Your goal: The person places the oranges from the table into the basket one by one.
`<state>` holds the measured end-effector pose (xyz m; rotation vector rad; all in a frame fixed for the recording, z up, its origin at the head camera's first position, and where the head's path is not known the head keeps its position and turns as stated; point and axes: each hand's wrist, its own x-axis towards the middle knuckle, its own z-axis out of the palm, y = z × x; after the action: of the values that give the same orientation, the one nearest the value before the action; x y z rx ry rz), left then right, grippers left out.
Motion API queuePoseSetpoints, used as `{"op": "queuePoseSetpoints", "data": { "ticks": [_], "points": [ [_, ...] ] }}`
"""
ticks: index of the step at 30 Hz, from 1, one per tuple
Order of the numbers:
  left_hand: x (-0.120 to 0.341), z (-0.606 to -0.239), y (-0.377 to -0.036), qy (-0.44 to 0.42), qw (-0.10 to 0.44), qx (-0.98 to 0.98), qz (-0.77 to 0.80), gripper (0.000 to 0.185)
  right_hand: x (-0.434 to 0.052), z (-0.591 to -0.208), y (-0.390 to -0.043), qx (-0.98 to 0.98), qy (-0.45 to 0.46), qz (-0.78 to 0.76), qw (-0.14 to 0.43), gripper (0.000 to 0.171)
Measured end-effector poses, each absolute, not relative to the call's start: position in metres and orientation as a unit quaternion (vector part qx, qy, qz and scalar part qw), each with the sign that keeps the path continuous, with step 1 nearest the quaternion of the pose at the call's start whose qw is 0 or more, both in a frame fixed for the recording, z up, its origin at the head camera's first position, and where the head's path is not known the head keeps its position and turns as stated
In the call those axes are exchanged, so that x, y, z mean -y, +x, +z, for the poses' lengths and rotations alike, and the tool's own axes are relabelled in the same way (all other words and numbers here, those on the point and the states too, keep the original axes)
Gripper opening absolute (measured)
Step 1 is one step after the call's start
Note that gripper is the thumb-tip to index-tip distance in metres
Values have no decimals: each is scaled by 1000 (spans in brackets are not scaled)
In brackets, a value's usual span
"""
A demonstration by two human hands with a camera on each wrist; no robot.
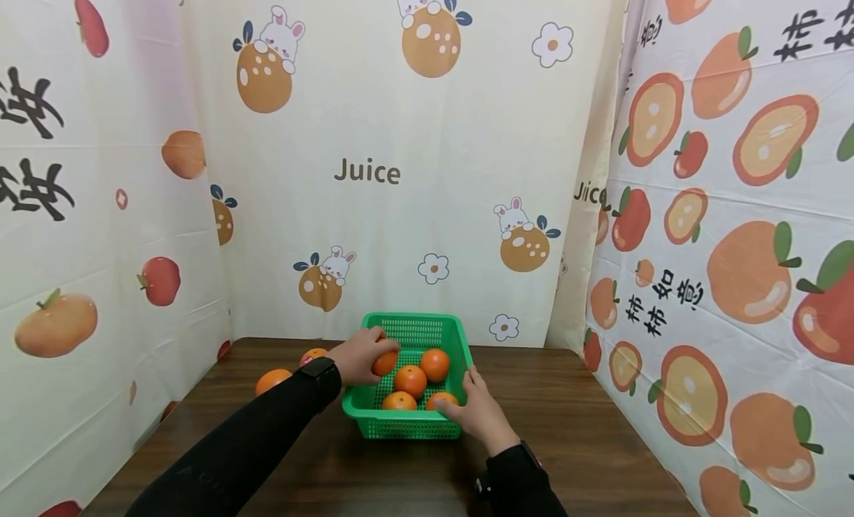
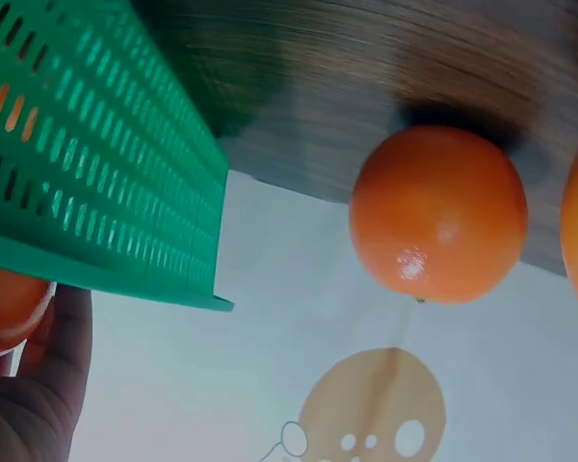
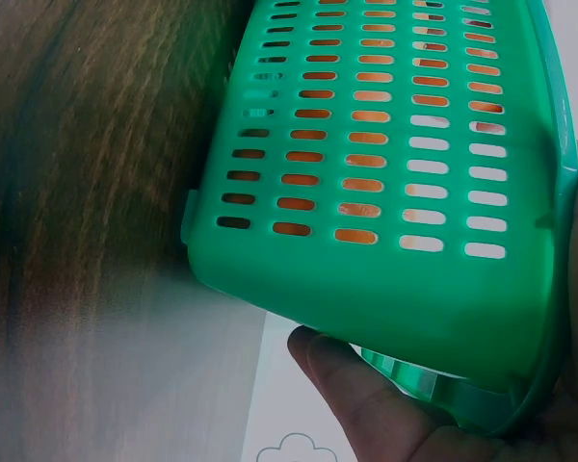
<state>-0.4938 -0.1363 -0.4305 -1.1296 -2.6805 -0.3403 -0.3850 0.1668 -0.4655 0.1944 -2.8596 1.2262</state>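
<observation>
A green plastic basket [image 1: 410, 426] with slotted walls stands on the table, several oranges [image 1: 410, 381] lying inside. My left hand [image 1: 360, 357] holds one orange [image 1: 385, 363] over the basket's left side, fingers bent round it. In the left wrist view, that held orange [image 2: 8, 308] shows beside the basket's rim, partly cut off by the frame. At the right side, my right hand [image 1: 485, 413] grips the basket's rim near the front corner. From the right wrist, a finger [image 3: 352, 390] lies along the outside of the basket wall [image 3: 366, 298].
Left of the basket, two more oranges sit on the dark wooden table [image 1: 567, 443]: a nearer orange [image 1: 273, 380] and a farther orange [image 1: 312, 355] partly behind my left wrist. Fruit-printed cloths [image 1: 400, 228] hang behind and along both sides.
</observation>
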Motion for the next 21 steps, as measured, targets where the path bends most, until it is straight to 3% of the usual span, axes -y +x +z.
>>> {"op": "queuePoseSetpoints", "data": {
  "ticks": [21],
  "points": [
    [132,-439,-495,-375,117,917,-76,63,-167,-466,-387,921,62,385,15,104]
  ]
}}
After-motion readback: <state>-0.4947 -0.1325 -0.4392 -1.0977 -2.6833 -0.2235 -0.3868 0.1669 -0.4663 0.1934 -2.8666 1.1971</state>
